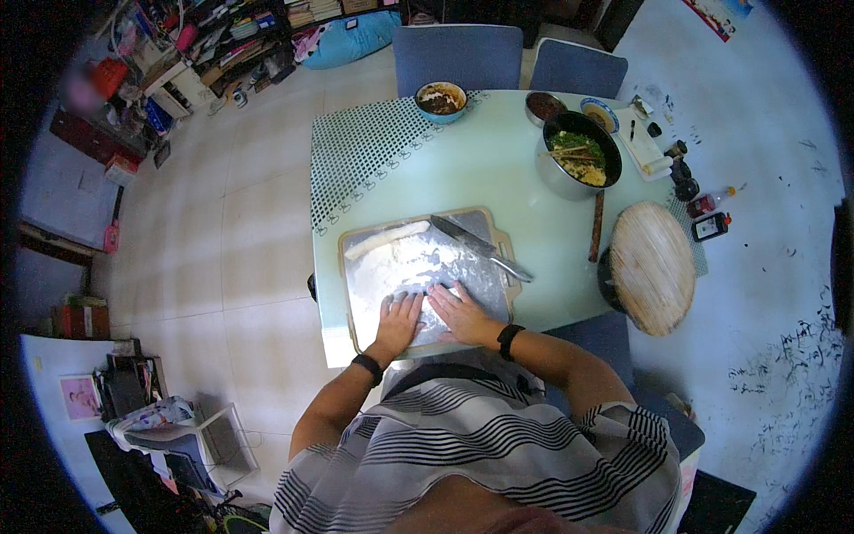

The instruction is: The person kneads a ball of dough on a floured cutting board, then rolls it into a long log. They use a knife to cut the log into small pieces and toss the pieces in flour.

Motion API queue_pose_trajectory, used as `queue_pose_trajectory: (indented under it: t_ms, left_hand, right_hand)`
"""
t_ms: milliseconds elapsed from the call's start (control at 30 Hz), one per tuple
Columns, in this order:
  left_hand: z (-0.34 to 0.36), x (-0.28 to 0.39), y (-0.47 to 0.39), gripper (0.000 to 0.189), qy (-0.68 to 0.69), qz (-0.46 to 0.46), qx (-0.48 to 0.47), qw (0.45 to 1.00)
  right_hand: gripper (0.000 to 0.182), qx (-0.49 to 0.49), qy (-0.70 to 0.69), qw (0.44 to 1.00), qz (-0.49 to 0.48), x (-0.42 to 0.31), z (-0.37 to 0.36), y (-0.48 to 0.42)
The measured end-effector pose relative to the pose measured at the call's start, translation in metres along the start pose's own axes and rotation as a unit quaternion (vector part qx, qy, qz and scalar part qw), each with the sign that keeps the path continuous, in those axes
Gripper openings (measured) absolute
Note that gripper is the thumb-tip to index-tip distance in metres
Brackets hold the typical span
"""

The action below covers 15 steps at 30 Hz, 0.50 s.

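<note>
Both of my hands rest palm down near the front of a floured cutting board, side by side with their thumbs inward. My left hand lies flat with its fingers spread. Beside it, my right hand is angled inward, fingers extended. A little white shows by the right fingers, but what lies under the palms is hidden. Towards the board's far left edge lies a long roll of dough. A cleaver rests across the board's far right part, its metal handle reaching past the edge.
On the glass-topped table stand a deep pot with chopped greens, egg and chopsticks, a blue bowl, and a metal bowl. A wooden rolling pin lies near a round wooden board. Bottles stand along the wall.
</note>
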<state>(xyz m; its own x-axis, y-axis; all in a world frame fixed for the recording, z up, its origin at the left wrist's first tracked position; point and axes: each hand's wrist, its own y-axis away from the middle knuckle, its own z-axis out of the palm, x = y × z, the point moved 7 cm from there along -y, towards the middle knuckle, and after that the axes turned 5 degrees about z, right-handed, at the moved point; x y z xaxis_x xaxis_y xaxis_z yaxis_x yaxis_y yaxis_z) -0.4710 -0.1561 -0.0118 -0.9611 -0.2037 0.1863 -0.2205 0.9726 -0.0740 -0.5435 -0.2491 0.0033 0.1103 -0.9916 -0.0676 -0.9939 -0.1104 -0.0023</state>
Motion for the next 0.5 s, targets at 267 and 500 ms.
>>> queue_pose_trajectory:
  t_ms: [267,500]
  left_hand:
    - [0.030,-0.027,-0.032,0.042,0.378,-0.014,-0.128,0.917]
    - [-0.002,-0.026,-0.031,0.029,0.394,-0.007,-0.103,0.913]
  right_hand:
    - [0.081,0.009,-0.129,0.990,0.049,-0.006,-0.013,-0.043]
    - [0.084,-0.044,-0.241,0.961,0.130,-0.008,0.004,-0.064]
